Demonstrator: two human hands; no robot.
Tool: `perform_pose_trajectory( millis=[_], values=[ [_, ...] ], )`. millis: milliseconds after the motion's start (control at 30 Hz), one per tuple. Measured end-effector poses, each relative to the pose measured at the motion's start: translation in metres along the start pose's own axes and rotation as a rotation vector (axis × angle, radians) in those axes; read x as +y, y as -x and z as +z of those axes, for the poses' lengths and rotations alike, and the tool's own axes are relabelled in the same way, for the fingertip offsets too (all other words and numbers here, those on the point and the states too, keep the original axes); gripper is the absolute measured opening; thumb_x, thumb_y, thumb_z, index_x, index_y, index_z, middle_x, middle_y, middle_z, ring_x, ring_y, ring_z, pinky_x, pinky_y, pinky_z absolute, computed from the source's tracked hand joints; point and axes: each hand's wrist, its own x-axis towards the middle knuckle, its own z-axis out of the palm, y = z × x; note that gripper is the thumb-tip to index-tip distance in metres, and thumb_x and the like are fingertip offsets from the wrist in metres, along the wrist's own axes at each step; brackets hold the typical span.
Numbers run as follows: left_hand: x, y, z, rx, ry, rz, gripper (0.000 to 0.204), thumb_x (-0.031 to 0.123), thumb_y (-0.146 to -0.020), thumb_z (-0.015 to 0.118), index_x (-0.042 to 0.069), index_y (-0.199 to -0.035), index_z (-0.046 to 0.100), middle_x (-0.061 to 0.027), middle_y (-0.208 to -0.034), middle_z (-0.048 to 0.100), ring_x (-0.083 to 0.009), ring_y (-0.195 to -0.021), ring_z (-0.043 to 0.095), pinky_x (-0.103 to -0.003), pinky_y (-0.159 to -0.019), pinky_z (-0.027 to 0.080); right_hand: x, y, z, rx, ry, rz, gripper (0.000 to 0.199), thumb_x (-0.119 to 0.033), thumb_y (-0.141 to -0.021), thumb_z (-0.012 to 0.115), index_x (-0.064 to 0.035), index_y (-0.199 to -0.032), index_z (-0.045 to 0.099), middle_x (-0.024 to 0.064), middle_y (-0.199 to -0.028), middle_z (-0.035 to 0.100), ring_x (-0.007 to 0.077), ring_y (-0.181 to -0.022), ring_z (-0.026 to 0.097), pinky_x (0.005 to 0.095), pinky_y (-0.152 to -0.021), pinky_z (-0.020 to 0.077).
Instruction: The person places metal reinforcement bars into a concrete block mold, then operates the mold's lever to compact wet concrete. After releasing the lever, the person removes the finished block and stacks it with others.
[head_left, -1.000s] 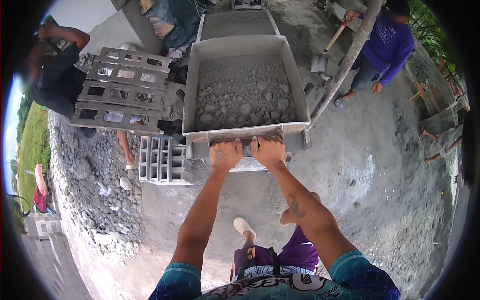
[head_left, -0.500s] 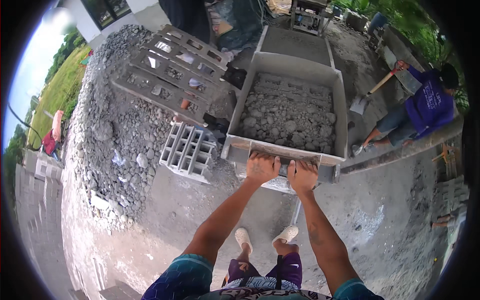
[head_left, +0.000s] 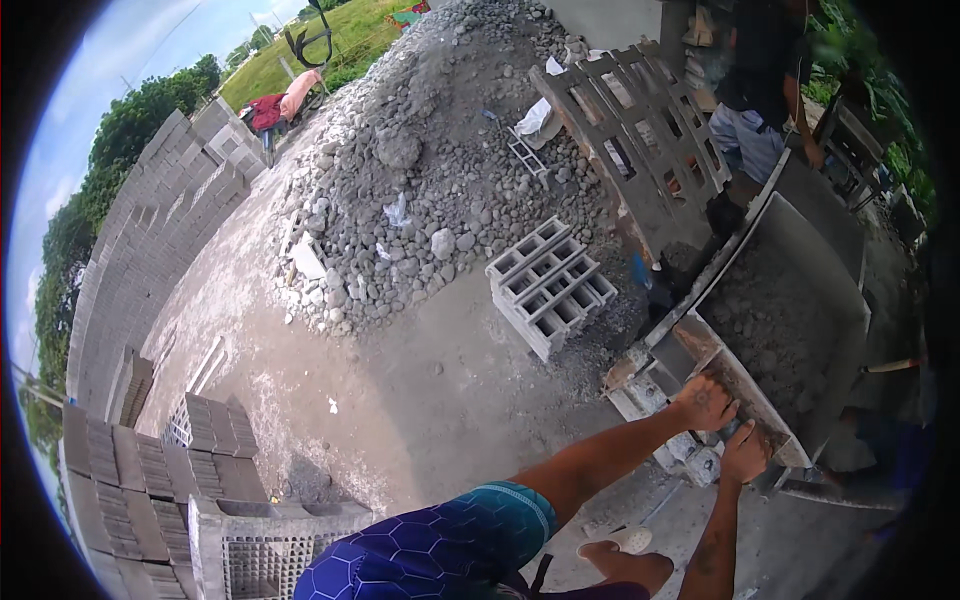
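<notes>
Both my hands are closed on the front bar of a large metal box (head_left: 752, 385) at the right. My left hand (head_left: 707, 402) wraps its fingers over the bar. Just nearer and to the right, my right hand (head_left: 745, 454) grips the same bar. Grey, lumpy gravel mix (head_left: 775, 335) lies inside the box. Left of the box stand hollow concrete blocks (head_left: 550, 285) grouped on the ground, apart from my hands. My fingertips are partly hidden behind the bar.
A gravel heap (head_left: 400, 190) rises ahead, beside a leaning slotted frame (head_left: 650, 130). A person (head_left: 760, 70) in dark clothing stands beyond the frame. Stacked blocks (head_left: 150, 250) line the left, with more blocks (head_left: 130, 500) at lower left. A wooden handle (head_left: 890, 367) shows at the right.
My view has swung left, so the box and my hands appear farther right. Both hands keep their grip on the bar. The block stacks and a dark-clothed person now show more.
</notes>
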Motion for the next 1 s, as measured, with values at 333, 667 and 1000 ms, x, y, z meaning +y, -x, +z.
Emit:
perform_pose_trajectory(
  millis=[333, 667, 1000],
  values=[
    [0.004, -0.001, -0.023, -0.136, -0.069, -0.053, 0.041, 0.036, -0.097, 0.056, 0.007, -0.073, 0.075, -0.0142, -0.075, 0.072, -0.032, -0.078, 0.072, -0.043, -0.089, 0.054, -0.012, 0.002, -0.01, 0.026, -0.084, -0.015, 0.042, -0.037, -0.11, 0.05, -0.0081, -0.087, 0.071, 0.0171, -0.078, 0.068, 0.0411, -0.072, 0.066, 0.0531, -0.069, 0.0526],
    [0.01, -0.009, -0.014, -0.152, -0.049, -0.041, 0.039, 0.034, -0.094, 0.058, 0.006, -0.071, 0.073, -0.0153, -0.071, 0.071, -0.0331, -0.074, 0.07, -0.043, -0.088, 0.053, 0.003, -0.001, -0.004, 0.009, -0.026, -0.041, 0.048, -0.038, -0.111, 0.045, -0.0067, -0.085, 0.07, 0.017, -0.08, 0.07, 0.041, -0.076, 0.068, 0.0551, -0.07, 0.0538],
    [0.007, 0.004, -0.009, -0.088, -0.048, -0.025, 0.039, 0.034, -0.095, 0.059, 0.007, -0.071, 0.073, -0.0156, -0.071, 0.071, -0.0333, -0.074, 0.071, -0.044, -0.088, 0.052, -0.012, 0.004, -0.018, 0.03, 0.021, -0.03, 0.048, -0.037, -0.111, 0.043, -0.006, -0.088, 0.072, 0.0171, -0.085, 0.072, 0.0409, -0.08, 0.069, 0.0547, -0.073, 0.0536]
  ],
)
